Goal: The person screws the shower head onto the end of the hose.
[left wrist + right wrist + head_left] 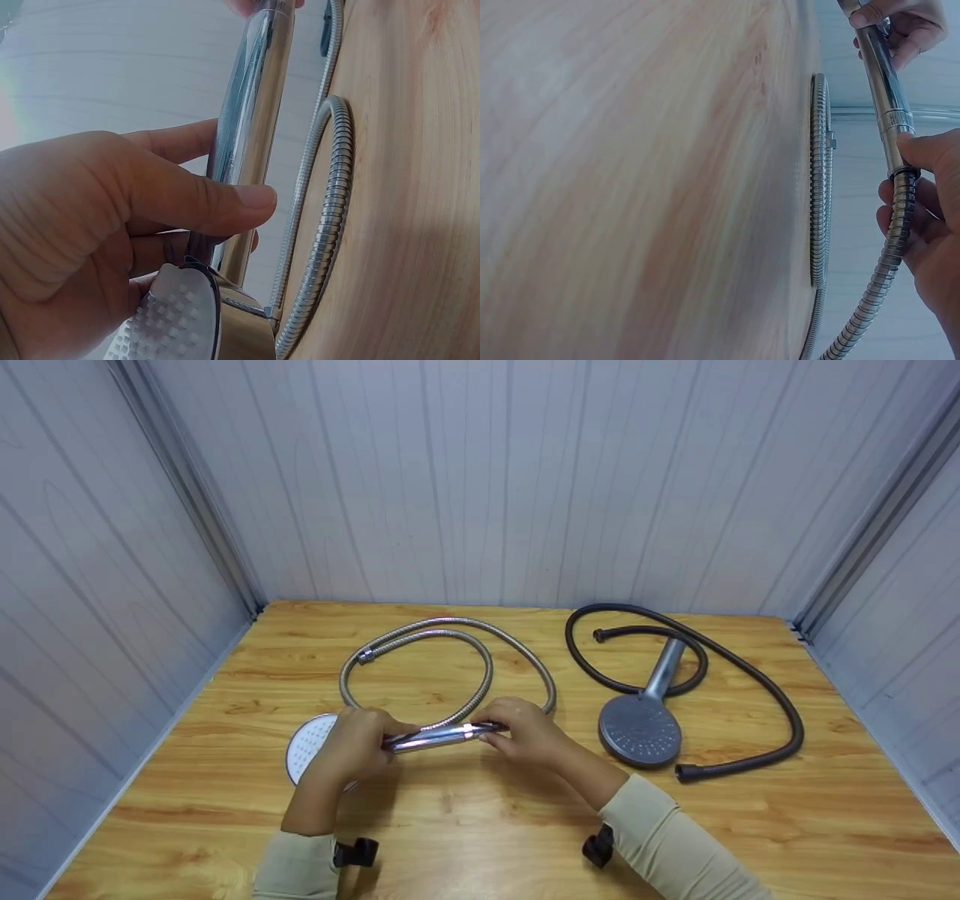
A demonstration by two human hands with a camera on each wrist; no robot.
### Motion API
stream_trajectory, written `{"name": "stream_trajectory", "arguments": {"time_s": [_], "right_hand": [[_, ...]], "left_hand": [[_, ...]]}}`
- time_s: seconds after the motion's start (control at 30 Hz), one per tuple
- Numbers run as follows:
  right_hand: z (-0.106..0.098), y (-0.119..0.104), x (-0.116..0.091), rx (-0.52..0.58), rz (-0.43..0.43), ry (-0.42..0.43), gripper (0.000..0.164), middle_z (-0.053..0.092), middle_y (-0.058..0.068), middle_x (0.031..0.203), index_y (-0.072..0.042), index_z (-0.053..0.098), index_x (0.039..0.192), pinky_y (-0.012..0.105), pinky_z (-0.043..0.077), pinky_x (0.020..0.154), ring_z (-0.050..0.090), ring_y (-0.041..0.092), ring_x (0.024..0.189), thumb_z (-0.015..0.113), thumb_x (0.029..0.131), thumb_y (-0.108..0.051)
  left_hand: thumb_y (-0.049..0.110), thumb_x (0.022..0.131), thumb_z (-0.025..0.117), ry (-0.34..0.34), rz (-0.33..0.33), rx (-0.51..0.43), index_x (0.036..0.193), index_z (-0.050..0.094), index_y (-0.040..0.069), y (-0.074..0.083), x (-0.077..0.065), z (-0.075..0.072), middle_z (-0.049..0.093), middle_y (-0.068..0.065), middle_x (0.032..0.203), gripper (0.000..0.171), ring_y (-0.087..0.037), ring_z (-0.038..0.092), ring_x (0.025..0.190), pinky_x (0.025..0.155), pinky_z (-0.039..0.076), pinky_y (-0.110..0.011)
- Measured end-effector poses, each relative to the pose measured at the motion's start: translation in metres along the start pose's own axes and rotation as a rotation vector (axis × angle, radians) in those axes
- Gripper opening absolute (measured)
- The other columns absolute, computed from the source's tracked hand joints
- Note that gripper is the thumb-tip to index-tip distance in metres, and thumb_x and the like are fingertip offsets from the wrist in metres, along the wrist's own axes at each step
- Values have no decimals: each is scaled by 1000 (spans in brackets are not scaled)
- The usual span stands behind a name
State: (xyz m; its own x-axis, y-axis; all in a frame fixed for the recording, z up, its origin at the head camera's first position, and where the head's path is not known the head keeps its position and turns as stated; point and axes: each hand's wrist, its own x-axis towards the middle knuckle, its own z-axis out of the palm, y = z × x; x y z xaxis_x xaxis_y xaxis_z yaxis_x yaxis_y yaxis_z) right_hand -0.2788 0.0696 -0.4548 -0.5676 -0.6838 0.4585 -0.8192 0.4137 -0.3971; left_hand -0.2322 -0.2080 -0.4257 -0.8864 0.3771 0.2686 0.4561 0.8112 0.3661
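Left wrist view: my left hand (112, 210) has thumb and fingers wrapped round the handle of the chrome shower head (251, 112), right by its white spray face (169, 315). Right wrist view: my right hand (934, 217) pinches the silver connector (894, 154) where the metal hose (881, 277) meets the handle. Butted up to the handle end; can't tell if threaded.

Head view: shower head is held over the wooden table (480, 832), spray end to my left, connector end to my right. Metal hose loops on the table beyond my hands, free end fitting (366, 655) at the loop's left side.

Off to my right: dark grey shower head (640, 731), spray side up, handle pointing away. Dark hose (784, 716) coils past its handle, near end beside the head. Pale panel walls (465, 487) around.
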Motion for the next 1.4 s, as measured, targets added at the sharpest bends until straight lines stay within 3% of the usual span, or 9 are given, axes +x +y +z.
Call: {"name": "stream_trajectory", "arguments": {"time_s": [0.33, 0.6, 0.93, 1.17, 1.4], "right_hand": [[0, -3, -1, -6, 38, -37, 18, 69, 3, 99, -8, 71, 109, 30, 50, 74, 61, 14, 87, 67, 92, -11], [-2, -5, -1, 21, 83, -80, 20, 69, 2, 102, -9, 71, 113, 28, 49, 72, 60, 12, 85, 63, 95, -13], [-4, -3, -1, 20, 90, -105, 21, 69, 2, 105, -9, 71, 114, 33, 50, 79, 62, 15, 94, 61, 96, -13], [-4, -3, -2, 24, 114, -106, 21, 69, 2, 104, -8, 71, 114, 32, 49, 77, 61, 14, 92, 61, 96, -14], [-2, 0, -1, 50, 31, -57, 24, 66, 5, 104, -4, 68, 112, 31, 51, 82, 62, 17, 95, 71, 89, -9]], "left_hand": [[-11, 67, 72, -3, -1, -3, 102, 79, 19, -1, -1, 0, 65, 8, 68, 48, -10, 43, 57, 57, 33, -30], [-11, 62, 69, 38, 94, 35, 101, 79, 17, -4, -1, 1, 69, 5, 68, 49, -9, 34, 53, 66, 31, -35], [-8, 63, 71, 22, 78, 34, 101, 80, 20, -3, 0, 2, 67, 9, 67, 48, -11, 38, 55, 66, 30, -35], [-8, 63, 71, 25, 97, 31, 101, 79, 18, -4, 0, 3, 69, 6, 70, 47, -11, 37, 55, 67, 31, -36], [-8, 64, 72, 30, 101, 25, 102, 79, 18, -6, 0, 4, 62, 8, 64, 46, -10, 37, 56, 63, 31, -35]]}}
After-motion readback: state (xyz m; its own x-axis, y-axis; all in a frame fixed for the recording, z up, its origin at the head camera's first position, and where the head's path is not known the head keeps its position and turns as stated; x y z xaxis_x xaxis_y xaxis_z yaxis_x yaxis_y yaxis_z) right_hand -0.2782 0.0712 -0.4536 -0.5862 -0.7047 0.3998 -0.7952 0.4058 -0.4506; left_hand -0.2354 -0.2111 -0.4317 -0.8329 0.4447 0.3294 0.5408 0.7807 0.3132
